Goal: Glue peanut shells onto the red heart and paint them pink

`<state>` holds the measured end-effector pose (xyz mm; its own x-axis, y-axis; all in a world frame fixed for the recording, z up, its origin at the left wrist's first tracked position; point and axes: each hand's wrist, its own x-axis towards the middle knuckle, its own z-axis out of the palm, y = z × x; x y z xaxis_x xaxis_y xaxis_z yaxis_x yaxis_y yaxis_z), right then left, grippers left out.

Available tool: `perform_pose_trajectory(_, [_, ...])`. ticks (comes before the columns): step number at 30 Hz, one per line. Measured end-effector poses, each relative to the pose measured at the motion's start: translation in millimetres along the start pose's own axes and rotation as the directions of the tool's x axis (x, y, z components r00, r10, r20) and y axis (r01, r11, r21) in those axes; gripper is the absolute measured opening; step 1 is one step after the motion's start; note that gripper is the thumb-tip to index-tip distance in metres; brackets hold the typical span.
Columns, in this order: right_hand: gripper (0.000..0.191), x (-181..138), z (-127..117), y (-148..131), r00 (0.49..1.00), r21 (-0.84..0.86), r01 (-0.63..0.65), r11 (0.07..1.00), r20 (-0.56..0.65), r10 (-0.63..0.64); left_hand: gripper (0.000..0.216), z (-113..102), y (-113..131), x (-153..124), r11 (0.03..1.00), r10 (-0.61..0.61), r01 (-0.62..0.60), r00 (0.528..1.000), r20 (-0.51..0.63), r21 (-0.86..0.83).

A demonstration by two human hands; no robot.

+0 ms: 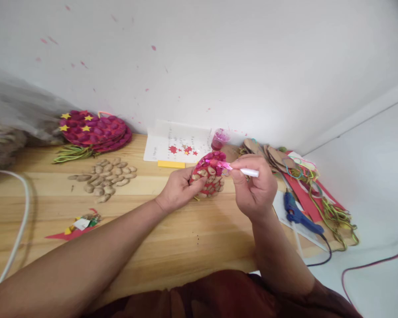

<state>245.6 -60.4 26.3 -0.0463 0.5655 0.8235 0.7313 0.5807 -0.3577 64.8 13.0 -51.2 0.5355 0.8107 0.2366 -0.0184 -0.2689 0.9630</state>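
peanut-covered disc [211, 180], its upper part painted magenta, held up over a wooden table [205, 238].
the left hand [181, 187] is clamped on the disc's left edge, thumb across the peanuts; the right hand [257, 185] pinches a white-handled brush [250, 172], its pink end at the painted part. a magenta-stained cup [220, 139] stands just behind, loose peanuts [109, 174] lie to the left, and a blue glue gun [300, 215] to the right.

- One left hand [181, 189], one right hand [257, 185]
- One white-handled brush [250, 172]
- One peanut-covered piece [211, 179]
- One blue glue gun [298, 215]
- One pink-stained cup [220, 139]
- Four large yellow stars [86, 128]
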Motion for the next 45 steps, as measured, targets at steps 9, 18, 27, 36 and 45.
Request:
perform_pose_trajectory(9, [0.018, 0.1, 1.0, -1.2, 1.000, -0.003, -0.007, 1.000, -0.004, 0.007, 0.030, -0.3, -1.2, 0.4, 0.999, 0.016, -0.016, 1.000, 0.004, 0.029])
perform_pose_trajectory(18, [0.016, 0.1, 1.9, -1.4, 1.000, 0.012, -0.029, 1.000, -0.005, 0.029, 0.031, 0.2, 0.1, 0.8, 0.999, -0.017, 0.018, 1.000, 0.022, -0.046])
perform_pose_trajectory(27, [0.017, -2.3, 3.9, 1.0, 0.999, 0.012, -0.042, 0.999, 0.021, 0.042, 0.038, 1.2, 2.1, 1.1, 0.971, -0.118, 0.124, 0.992, 0.039, -0.207])
perform_pose_trajectory(36, [0.017, -3.8, 7.9, 3.1, 0.999, -0.005, -0.042, 0.999, -0.013, 0.042, 0.040, 1.5, 5.6, 1.0, 0.958, -0.134, 0.138, 0.990, 0.034, -0.253])
perform_pose_trajectory(45, [0.013, -5.9, 9.6, 4.1, 0.998, 0.009, -0.062, 0.998, 0.017, 0.062, 0.042, 1.3, 6.7, 1.8, 0.946, -0.172, 0.174, 0.985, 0.033, -0.275])
